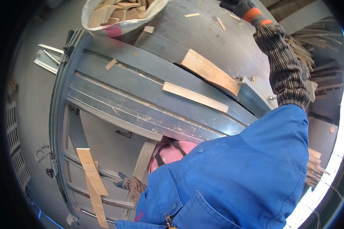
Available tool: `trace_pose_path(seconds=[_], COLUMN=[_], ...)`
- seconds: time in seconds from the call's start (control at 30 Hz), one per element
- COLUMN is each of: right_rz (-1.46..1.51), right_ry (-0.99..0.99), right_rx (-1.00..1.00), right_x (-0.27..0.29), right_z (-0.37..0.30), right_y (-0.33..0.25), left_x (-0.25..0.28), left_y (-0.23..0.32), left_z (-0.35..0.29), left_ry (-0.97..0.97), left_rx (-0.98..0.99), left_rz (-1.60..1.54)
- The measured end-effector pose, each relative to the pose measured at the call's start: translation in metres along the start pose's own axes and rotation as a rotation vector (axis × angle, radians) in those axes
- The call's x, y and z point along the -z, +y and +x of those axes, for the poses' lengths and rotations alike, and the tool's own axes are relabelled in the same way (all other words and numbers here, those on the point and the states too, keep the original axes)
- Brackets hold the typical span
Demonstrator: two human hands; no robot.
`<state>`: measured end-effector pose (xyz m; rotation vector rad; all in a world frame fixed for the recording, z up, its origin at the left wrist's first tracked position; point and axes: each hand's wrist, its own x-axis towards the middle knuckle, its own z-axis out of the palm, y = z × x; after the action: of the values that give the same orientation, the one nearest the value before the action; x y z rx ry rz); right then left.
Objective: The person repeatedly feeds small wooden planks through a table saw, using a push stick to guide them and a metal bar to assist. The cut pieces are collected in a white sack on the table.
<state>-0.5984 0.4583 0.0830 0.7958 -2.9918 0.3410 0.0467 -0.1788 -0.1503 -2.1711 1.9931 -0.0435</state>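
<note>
My left hand (122,182), in a grey-blue glove, is low beside the metal frame of a sliding saw table. Its thumb and fingers look apart with nothing visible in them. Two crossed wooden strips (91,175) lie on the frame just left of it. My right arm stretches far forward, and my right hand (237,5), in a dark glove with an orange band, is cut off by the top edge. Its fingers are too hidden to read. Between my arms, a wide curved-edged board (210,72) and a narrow wooden strip (195,97) lie on the grooved metal table (141,91).
A white sack (120,29) full of wood offcuts stands at the far left. Small scraps (221,24) are scattered across the grey surface beyond. A metal fence rail (53,126) runs along the left. Piles of thin wood strips (305,49) lie at the right.
</note>
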Motion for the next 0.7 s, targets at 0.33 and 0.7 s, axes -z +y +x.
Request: trace_pose_path(seconds=[0.33,0.7], right_rz=[0.297,0.215], right_ry=[-0.653,-1.152], right_rx=[-0.885,-0.901], right_x=[-0.013,-0.116], right_z=[-0.306,-0.414], right_y=[0.029,0.035], left_x=[0.0,-0.003], left_y=[-0.004,-0.009], left_z=[-0.008,-0.01], left_ry=[0.021,0.015], left_rx=[-0.084,-0.102], left_rz=[-0.012,-0.012])
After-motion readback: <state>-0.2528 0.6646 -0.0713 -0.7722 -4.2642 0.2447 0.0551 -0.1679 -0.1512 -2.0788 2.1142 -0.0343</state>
